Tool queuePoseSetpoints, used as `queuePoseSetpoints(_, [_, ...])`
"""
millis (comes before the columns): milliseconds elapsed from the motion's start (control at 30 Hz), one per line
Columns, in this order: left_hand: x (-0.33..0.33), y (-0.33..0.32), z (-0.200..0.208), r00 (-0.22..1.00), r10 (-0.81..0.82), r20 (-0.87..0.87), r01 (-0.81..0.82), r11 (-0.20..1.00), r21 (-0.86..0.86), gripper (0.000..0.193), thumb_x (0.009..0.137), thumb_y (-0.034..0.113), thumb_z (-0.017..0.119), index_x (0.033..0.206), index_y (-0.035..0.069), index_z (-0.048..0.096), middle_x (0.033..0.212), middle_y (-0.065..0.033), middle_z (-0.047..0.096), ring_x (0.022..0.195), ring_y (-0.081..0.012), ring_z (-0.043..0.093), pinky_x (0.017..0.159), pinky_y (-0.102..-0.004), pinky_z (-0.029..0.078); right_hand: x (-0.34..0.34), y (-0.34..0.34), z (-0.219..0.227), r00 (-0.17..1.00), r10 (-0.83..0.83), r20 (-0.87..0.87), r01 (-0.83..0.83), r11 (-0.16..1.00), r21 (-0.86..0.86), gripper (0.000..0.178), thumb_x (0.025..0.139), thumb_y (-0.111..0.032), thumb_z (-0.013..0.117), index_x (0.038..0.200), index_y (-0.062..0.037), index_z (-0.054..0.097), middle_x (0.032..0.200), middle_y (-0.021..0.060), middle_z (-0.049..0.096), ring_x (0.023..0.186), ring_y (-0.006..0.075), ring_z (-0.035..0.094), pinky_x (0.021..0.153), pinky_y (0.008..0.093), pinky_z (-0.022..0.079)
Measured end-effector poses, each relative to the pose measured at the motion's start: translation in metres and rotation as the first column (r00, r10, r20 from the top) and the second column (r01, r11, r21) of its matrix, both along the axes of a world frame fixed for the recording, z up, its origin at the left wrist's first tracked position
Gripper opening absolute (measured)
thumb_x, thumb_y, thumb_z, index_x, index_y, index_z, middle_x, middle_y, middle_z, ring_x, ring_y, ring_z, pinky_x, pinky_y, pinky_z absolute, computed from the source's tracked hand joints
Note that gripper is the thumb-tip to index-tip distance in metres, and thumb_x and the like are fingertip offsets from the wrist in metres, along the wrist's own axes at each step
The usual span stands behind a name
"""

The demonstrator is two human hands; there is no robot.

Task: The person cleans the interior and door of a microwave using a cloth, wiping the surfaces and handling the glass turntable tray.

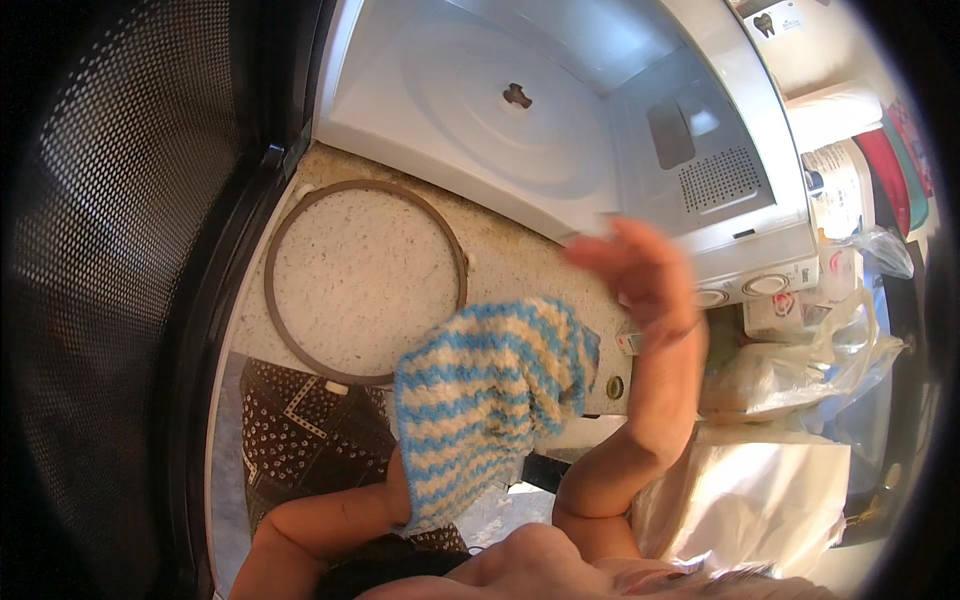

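A knitted cloth [480, 390] with blue and cream stripes hangs over the end of my left forearm [330, 525]. The cloth covers my left hand, so its fingers are hidden, but it seems to hold the cloth up. My right hand [640, 270] is raised in front of the microwave oven [430, 165], near its lower right corner. It is blurred, with fingers apart and nothing seen in them. Inside the open microwave, a small brown turntable coupler [517, 95] sits in the middle of the white floor. A brown roller ring [276, 290] lies on the speckled counter before it.
The dark perforated microwave door [130, 200] stands open along the left. Right of the microwave are plastic bags [800, 375], a box [842, 270] and a large pale bag [765, 490]. A small round cap [615, 387] lies by the counter's edge. Patterned dark fabric [310, 430] shows below.
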State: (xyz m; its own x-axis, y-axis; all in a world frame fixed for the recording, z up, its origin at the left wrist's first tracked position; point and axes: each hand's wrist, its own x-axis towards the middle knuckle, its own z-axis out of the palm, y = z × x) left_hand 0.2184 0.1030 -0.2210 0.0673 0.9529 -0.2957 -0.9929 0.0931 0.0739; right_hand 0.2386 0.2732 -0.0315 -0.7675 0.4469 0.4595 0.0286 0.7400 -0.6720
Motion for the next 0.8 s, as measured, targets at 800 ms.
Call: queuePoseSetpoints(800, [-0.083,-0.046,0.033,0.093,0.646,-0.758,0.122,0.748,0.653,0.031,0.098,0.027,0.051,0.102,-0.001,0.061,0.116,-0.0189,0.064,0.1,-0.0322,0.064,0.083,-0.0449,0.053,-0.18,0.257,0.003,0.725,-0.451,-0.52,-0.271,0.508,-0.818,0.028,0.098,-0.011,0.038,0.117,0.0018,0.055,0.118,0.0166,0.057,0.113,0.031,0.055,0.099,0.0467,0.045])
